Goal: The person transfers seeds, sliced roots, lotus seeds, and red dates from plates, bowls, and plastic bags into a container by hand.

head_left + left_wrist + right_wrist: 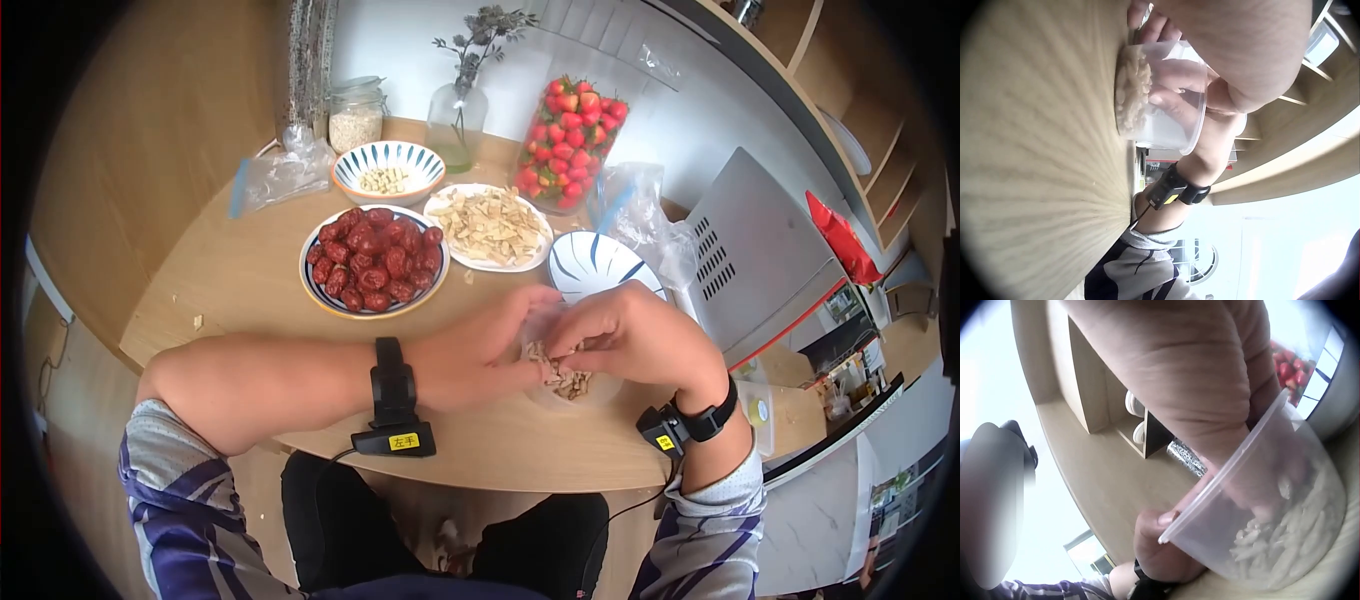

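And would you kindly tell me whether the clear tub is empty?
No, the right wrist view shows pale pieces lying in the clear tub.

Wooden table (225,270), curved edge. Near edge: clear tub (1179,131), base on the wood, pale pieces (573,385) inside. Beyond it, white dish (603,262) with dark strokes. Leftward: white plate (487,266) of pale slices (490,225), then a blue-rimmed bowl (338,308) heaped with red dates (374,260). Behind those, orange-rimmed bowl (425,165), pale bits (384,180) within. Far side: zip bag (285,177), lidded jar (356,118), glass vase (457,120), strawberries (574,140) in clear packaging. Crumpled plastic (650,215) to their right, perhaps on the tabletop; hard to tell from here. Stray crumb (198,321) at left.
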The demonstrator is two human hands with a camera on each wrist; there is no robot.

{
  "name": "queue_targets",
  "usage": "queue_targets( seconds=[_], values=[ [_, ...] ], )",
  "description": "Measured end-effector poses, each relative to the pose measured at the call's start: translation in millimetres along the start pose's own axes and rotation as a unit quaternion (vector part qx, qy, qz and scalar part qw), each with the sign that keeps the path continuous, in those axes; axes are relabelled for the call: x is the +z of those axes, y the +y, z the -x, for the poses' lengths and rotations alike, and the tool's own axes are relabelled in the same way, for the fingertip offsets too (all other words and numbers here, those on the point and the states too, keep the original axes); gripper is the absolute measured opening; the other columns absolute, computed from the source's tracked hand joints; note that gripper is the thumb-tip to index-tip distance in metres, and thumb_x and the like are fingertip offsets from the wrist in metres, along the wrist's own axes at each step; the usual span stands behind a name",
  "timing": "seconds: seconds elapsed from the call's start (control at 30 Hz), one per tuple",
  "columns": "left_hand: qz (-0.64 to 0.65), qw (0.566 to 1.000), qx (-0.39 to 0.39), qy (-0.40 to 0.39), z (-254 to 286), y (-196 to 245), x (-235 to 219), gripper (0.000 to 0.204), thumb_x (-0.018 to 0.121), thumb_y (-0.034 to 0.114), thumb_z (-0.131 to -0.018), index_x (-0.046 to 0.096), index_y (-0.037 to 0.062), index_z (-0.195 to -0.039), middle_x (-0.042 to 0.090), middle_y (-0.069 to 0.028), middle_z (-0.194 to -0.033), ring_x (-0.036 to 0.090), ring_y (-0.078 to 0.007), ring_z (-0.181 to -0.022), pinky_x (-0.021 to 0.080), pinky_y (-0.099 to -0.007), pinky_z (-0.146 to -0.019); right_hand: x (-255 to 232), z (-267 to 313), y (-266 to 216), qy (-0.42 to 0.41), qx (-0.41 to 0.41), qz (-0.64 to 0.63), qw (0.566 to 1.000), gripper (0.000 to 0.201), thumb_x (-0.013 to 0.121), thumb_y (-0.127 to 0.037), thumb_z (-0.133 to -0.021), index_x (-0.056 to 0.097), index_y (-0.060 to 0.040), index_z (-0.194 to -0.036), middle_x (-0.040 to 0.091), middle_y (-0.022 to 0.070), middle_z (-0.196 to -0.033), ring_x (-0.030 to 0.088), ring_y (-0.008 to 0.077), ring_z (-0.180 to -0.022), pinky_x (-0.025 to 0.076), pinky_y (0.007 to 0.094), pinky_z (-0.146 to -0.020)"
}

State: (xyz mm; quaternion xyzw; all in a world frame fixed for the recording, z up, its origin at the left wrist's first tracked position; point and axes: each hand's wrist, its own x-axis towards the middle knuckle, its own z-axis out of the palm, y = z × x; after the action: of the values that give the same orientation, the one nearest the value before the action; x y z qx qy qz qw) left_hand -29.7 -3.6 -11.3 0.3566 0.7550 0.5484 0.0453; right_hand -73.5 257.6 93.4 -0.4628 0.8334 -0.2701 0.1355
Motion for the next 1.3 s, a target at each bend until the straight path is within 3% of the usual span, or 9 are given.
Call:
queue_targets(
  seconds=[0.13, 0.27, 0.4, 0.5, 0.63, 0.83, 1.03, 1.17, 1.3],
  values=[
    [-0.02, 1.0, -0.005, -0.003, 1, 2, 0, 0.082, 0.072, 0.009, -0.11, 0.026, 0.0007, -0.177, 0.051, -0.0165, -0.169, 0.045, -0.0251, -0.163, 0.037, -0.0424, -0.135, -12, 15, 11, 0.047, 0.014, -0.091, 0.995, 0.02, 0.094, -0.003, -0.094, 0.091, -0.0035, -0.114, 0.09, 0.0067, -0.108, 0.081, 0.0101, -0.094, 0.065, 0.0285, -0.081],
    [0.012, 1.0, -0.012, -0.018, 0, 3, -1, 0.081, 0.071, 0.005, -0.11, 0.026, 0.0024, -0.178, 0.049, -0.0168, -0.17, 0.042, -0.0245, -0.165, 0.033, -0.0434, -0.137, -26, 20, 33, 0.206, -0.041, -0.129, 0.969, 0.017, 0.092, -0.003, -0.097, 0.091, -0.0003, -0.113, 0.09, 0.0092, -0.109, 0.082, 0.0111, -0.094, 0.066, 0.0271, -0.079],
    [0.013, 1.0, -0.006, -0.023, 0, 1, -2, 0.083, 0.069, 0.001, -0.108, 0.025, 0.0031, -0.178, 0.047, -0.0157, -0.171, 0.039, -0.0248, -0.166, 0.029, -0.0446, -0.139, -35, 11, 66, 0.331, 0.036, -0.028, 0.943, 0.021, 0.093, -0.006, -0.096, 0.09, 0.0003, -0.117, 0.09, 0.0104, -0.11, 0.081, 0.0119, -0.093, 0.066, 0.0292, -0.082],
    [-0.001, 1.0, 0.007, -0.025, 1, -1, -2, 0.079, 0.07, 0.009, -0.112, 0.026, 0.0014, -0.177, 0.049, -0.0187, -0.171, 0.042, -0.0281, -0.166, 0.032, -0.0466, -0.138, -30, 11, 85, 0.227, 0.088, 0.047, 0.969, 0.027, 0.094, -0.006, -0.094, 0.089, 0.0005, -0.12, 0.089, 0.0094, -0.113, 0.08, 0.012, -0.1, 0.065, 0.0331, -0.087],
    [-0.006, 1.0, 0.014, -0.024, -1, -2, -3, 0.083, 0.076, 0.015, -0.112, 0.027, 0.0004, -0.176, 0.05, -0.0205, -0.172, 0.045, -0.0309, -0.165, 0.035, -0.0475, -0.138, -23, 13, 87, 0.214, 0.033, 0.081, 0.973, 0.027, 0.092, -0.01, -0.096, 0.09, -0.0034, -0.122, 0.089, 0.0115, -0.116, 0.08, 0.0154, -0.096, 0.063, 0.0321, -0.083],
    [-0.096, 0.995, -0.02, -0.011, 1, 14, 3, 0.118, 0.1, 0.016, -0.091, 0.023, 0.0024, -0.179, 0.05, -0.0168, -0.171, 0.047, -0.0281, -0.163, 0.035, -0.0468, -0.138, -27, 24, 39, 0.255, -0.018, 0.047, 0.966, 0.023, 0.09, -0.008, -0.097, 0.089, -0.0007, -0.119, 0.087, 0.0148, -0.109, 0.08, 0.0223, -0.091, 0.064, 0.034, -0.078],
    [-0.049, 0.999, -0.011, -0.015, -8, 14, 8, 0.122, 0.103, 0.021, -0.089, 0.023, 0.002, -0.179, 0.053, -0.0182, -0.168, 0.053, -0.0298, -0.159, 0.039, -0.0472, -0.135, 1, 28, 9, 0.085, -0.101, 0.07, 0.989, 0.032, 0.093, -0.008, -0.088, 0.086, -0.0023, -0.118, 0.083, 0.0183, -0.114, 0.08, 0.0367, -0.097, 0.063, 0.0436, -0.084],
    [-0.06, 0.998, -0.004, -0.011, -8, 12, 7, 0.122, 0.103, 0.02, -0.088, 0.024, 0.0023, -0.179, 0.052, -0.0181, -0.168, 0.051, -0.0294, -0.161, 0.039, -0.0473, -0.136, 7, 22, -9, -0.011, 0.0, 0.112, 0.994, 0.048, 0.095, -0.009, -0.083, 0.084, -0.0062, -0.13, 0.082, 0.0191, -0.128, 0.078, 0.044, -0.114, 0.062, 0.0483, -0.098],
    [-0.102, 0.995, -0.004, -0.013, -7, 17, 4, 0.121, 0.103, 0.021, -0.088, 0.026, 0.0019, -0.178, 0.051, -0.019, -0.17, 0.05, -0.0301, -0.162, 0.039, -0.0467, -0.135, 15, 15, -15, -0.031, 0.029, 0.143, 0.989, 0.041, 0.092, -0.006, -0.083, 0.086, -0.0075, -0.124, 0.083, 0.0177, -0.121, 0.079, 0.0411, -0.109, 0.063, 0.0458, -0.094]
  ],
)
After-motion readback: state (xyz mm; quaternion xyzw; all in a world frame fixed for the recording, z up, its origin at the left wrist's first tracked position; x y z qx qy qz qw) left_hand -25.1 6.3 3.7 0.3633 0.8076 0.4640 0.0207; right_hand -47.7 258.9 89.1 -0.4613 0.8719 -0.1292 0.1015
